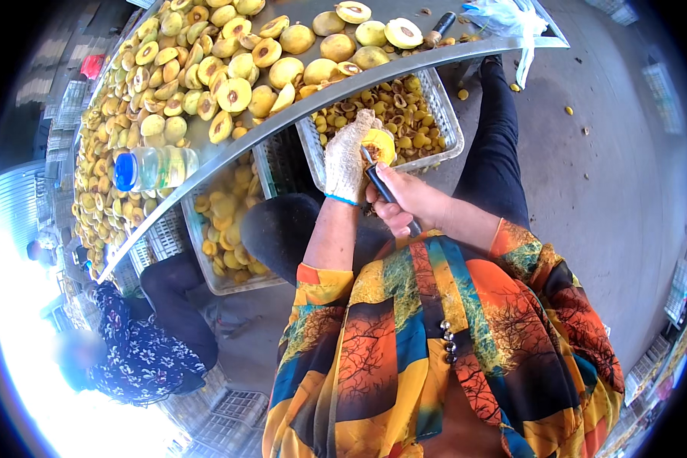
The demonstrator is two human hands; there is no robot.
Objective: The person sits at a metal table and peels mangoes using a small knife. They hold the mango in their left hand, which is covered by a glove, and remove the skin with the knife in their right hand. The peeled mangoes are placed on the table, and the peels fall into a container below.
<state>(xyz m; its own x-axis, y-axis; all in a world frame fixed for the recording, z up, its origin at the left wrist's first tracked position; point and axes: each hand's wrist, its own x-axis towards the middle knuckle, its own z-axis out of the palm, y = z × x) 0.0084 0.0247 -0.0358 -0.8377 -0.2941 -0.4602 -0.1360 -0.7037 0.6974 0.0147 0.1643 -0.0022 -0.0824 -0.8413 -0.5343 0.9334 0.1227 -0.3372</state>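
My left hand (pixel 346 160), in a pale knit glove with a blue cuff edge, holds a halved yellow stone fruit (pixel 380 145) with its cut side towards me. In my bare right hand (pixel 403 200) is a black-handled pitting tool (pixel 382 184), its metal tip at the brown centre of the fruit half. Both hands are over the near part of a white plastic crate (pixel 455 150) that contains yellow fruit pieces and brown bits. Many halved fruits (pixel 234 95) lie on the metal table (pixel 297 109) beyond.
A clear jar with a blue lid (pixel 127 172) lies on the table. Another tool with a black handle (pixel 444 23) and a plastic bag (pixel 506 20) are near its right corner. A second fruit crate (pixel 220 286) stands at lower left, near a seated co-worker (pixel 149 360).
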